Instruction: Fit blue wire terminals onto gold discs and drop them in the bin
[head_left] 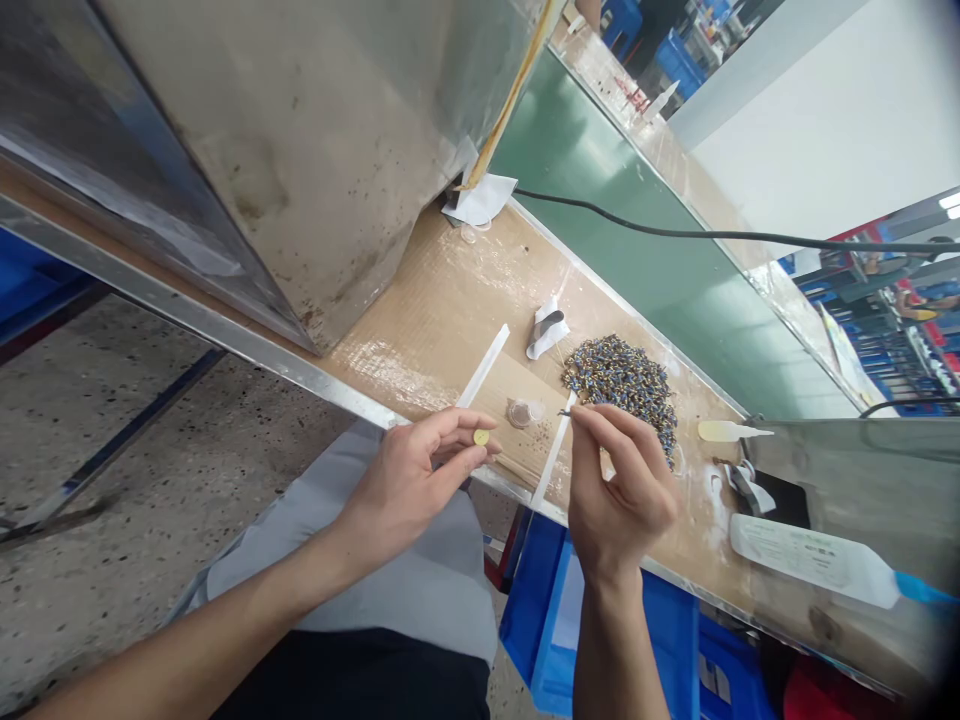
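Observation:
My left hand point(427, 470) pinches a small round yellow disc point(481, 437) between thumb and fingers, above the front edge of the bench. In my right hand point(622, 470), thumb and fingertips close on a tiny dark metal piece point(564, 412), too small to name surely. Just behind that hand lies a heap of small blue and brass-coloured parts point(622, 375). Between my hands, a small clear round dish point(523, 411) sits on the cardboard-covered bench point(442, 300). The two hands are apart from each other.
A large metal box point(300, 130) stands at the left. A green panel point(600, 200) with a black cable point(645, 228) runs along the back. On the right are a small yellowish bottle point(724, 431) and a larger white bottle point(814, 560). A blue bin point(540, 620) sits below.

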